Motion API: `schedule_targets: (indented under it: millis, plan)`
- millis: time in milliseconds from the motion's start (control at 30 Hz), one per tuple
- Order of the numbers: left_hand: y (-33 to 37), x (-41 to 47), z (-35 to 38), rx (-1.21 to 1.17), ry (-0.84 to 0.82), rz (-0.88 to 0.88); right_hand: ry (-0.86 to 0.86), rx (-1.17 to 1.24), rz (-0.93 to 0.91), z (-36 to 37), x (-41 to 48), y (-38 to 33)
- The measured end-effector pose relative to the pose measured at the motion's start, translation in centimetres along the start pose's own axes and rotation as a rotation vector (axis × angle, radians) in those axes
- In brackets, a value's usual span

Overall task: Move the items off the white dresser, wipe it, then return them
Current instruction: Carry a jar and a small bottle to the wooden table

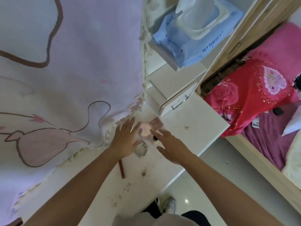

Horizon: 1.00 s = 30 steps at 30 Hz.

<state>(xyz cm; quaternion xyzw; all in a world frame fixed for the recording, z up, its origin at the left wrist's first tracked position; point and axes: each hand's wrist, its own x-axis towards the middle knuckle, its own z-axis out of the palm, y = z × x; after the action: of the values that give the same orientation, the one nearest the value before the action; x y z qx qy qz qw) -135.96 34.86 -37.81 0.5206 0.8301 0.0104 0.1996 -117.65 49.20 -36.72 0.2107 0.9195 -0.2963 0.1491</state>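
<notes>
The white dresser top [192, 124] carries a round pink compact [145, 130], a small brownish flat case [156, 122] just behind it, a small bottle with a dark cap [154, 139], a pale scrunchie [141, 150] and a reddish-brown stick [121, 168]. My left hand [125, 139] hovers with fingers spread just left of the compact. My right hand [171, 145] is spread out on its right, over the small bottle. Neither hand holds anything. Crumbs and stains dot the surface.
A pale pink printed cloth [68, 70] hangs over the dresser's left part. A blue wipes pack [192, 35] sits on a shelf above a small drawer with a metal handle [180, 101]. A bed with red and pink bedding [254, 92] stands on the right.
</notes>
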Motion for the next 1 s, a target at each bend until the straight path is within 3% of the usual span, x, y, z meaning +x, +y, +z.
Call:
schedule_targets:
  millis: [133,300,667,900,1000]
  plan:
    - [-0.9,4.0,1.6,0.087,-0.013,0.153,-0.010,0.024,0.027,1.6,1.5,0.5]
    - [-0.2,5.8,3.0,0.095,-0.064,0.147,0.111,0.080,0.056,2.7,1.9,0.6]
    - [1.4,2.1,2.5,-0.172,0.197,0.058,0.251,0.130,0.044,-0.8,0.0,1.4]
    - [3.9,-5.5,-1.6,-0.226,0.508,-0.299,0.253,0.163,-0.218,-5.4,0.5,0.2]
    - [7.0,-11.9,-1.5,-0.211,0.646,-0.549,0.171,0.161,-0.367,-5.6,0.5,-1.8]
